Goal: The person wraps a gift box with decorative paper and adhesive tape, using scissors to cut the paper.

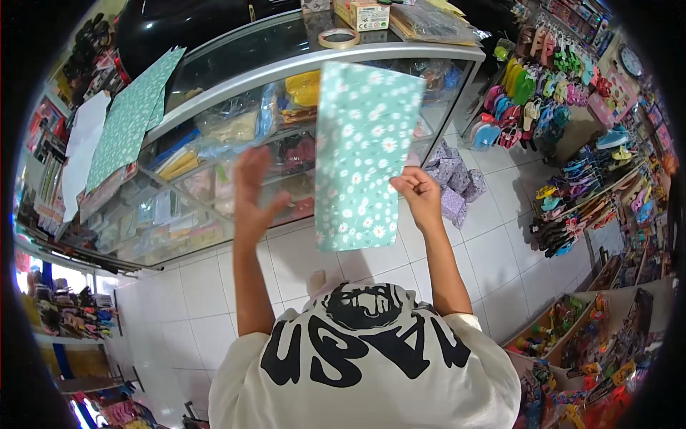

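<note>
Holding up the green paper sheet (pixel 368 154) with white flowers, we had it in the air in front of the glass surface (pixel 400 51), not lying on anything. Our right hand (pixel 421 194) pinched its right edge, low down, between thumb and fingers. Our left hand (pixel 251 187) was spread wide, close to the sheet's left side but, as far as we could tell, not touching it.

We thought the sheet was very light and thin. It looked a bit stiff, since it stood up flat from one pinch, yet it would likely bend, crease or tear if we squeezed hard. Best to hold it by the edges, one hand on each side, with a soft grip.

On the surface lay a tape roll (pixel 339 38), a small box (pixel 364 14) and, far to the left, another green sheet (pixel 132 114) next to a white sheet (pixel 84 154). On the floor (pixel 236 286) sat some purple packs (pixel 456 182). Racks of bright sandals (pixel 532 93) filled the right side. Nothing stood between our hands and the sheet.
</note>
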`<state>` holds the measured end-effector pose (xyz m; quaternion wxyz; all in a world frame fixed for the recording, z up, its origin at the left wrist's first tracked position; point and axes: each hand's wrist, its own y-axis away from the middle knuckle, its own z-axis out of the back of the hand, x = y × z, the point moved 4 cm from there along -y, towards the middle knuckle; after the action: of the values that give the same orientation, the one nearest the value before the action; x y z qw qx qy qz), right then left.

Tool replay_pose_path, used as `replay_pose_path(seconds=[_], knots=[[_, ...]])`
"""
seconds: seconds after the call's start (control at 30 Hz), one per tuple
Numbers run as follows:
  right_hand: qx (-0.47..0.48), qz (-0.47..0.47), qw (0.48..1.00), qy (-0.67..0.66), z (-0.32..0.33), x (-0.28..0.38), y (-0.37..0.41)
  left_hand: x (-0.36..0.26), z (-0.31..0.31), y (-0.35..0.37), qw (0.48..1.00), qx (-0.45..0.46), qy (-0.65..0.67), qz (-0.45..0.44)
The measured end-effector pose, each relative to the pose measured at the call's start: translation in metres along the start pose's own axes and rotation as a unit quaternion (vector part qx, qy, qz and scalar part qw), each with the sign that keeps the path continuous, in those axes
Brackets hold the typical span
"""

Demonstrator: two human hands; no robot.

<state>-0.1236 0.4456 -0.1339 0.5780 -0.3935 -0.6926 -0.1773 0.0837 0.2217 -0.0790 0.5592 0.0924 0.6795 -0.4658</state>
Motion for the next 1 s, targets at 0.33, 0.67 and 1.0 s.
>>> replay_pose_path(seconds=[0.33,0.67,1.0], knots=[[-0.057,-0.021,0.997,-0.037,-0.005,0.000,-0.022,0.050,-0.056,-0.015,0.963,0.131,0.154,0.180],[-0.056,-0.049,0.993,0.091,-0.010,-0.030,-0.020,0.086,-0.050,-0.029,0.940,0.132,0.194,0.246],[-0.010,-0.083,0.993,0.087,-0.033,-0.022,-0.007,0.085,-0.046,-0.028,0.917,0.146,0.246,0.279]])
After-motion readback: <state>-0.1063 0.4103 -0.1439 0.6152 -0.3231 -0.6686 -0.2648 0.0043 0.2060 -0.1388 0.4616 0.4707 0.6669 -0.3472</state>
